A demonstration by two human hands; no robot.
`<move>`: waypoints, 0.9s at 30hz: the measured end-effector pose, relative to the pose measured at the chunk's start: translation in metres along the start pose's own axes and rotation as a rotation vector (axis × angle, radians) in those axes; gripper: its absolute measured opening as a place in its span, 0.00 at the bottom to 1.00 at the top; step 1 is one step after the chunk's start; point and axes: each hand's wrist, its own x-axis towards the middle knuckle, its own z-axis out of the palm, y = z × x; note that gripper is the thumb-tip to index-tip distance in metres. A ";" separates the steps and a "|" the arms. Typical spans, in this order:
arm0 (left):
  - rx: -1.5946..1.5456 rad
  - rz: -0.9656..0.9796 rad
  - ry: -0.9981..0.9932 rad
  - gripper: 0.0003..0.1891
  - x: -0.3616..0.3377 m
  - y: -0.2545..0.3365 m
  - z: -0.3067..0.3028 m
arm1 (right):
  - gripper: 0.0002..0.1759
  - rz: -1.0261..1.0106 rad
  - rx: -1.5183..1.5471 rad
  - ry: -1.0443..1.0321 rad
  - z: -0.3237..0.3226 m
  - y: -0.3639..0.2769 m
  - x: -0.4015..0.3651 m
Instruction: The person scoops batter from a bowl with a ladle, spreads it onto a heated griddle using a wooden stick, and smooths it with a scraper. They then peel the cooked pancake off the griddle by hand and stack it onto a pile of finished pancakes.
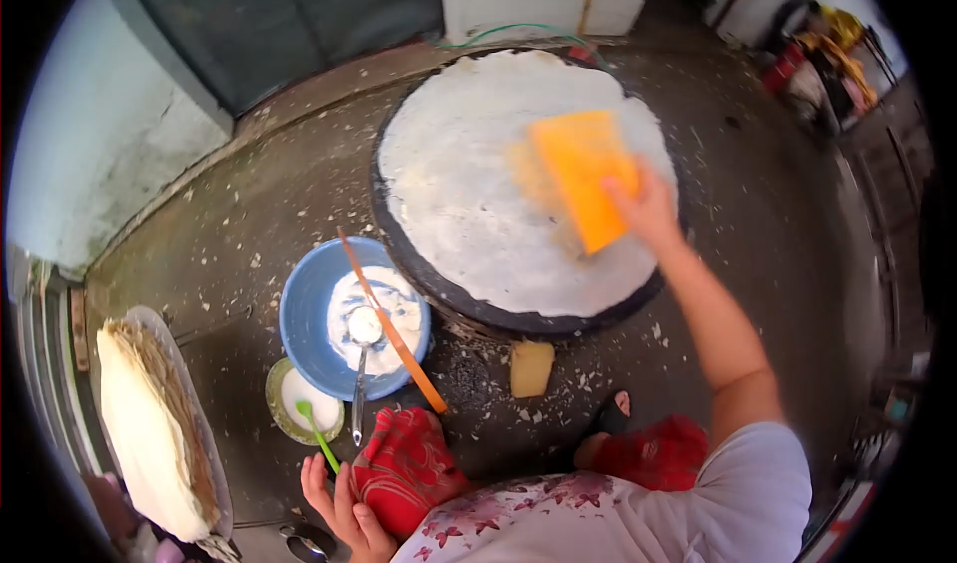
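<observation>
My right hand [648, 204] grips an orange flat scraper [583, 179], blurred by motion, over a large round griddle [424, 269]. A thin white sheet of batter [469, 164] covers nearly all of the griddle's top. My left hand [349, 513] holds nothing; its fingers are spread beside my red-clad knee. Close to its fingertips is the handle of a green spoon [317, 431], standing in a small bowl of white stuff [299, 389]. Beyond that, a blue basin [299, 309] contains white batter and a metal ladle [361, 369], with a wooden stick [399, 344] across its rim.
A stack of thin flatbreads [150, 433] lies on a tray at the left. A yellowish block [531, 369] sits on the floor below the griddle. A green hose [518, 27] runs behind it. Clutter [827, 65] stands far right. White scraps are strewn over the floor.
</observation>
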 end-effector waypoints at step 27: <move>-0.224 0.146 0.214 0.21 -0.033 -0.035 0.004 | 0.18 -0.281 -0.414 -0.118 0.036 -0.100 -0.245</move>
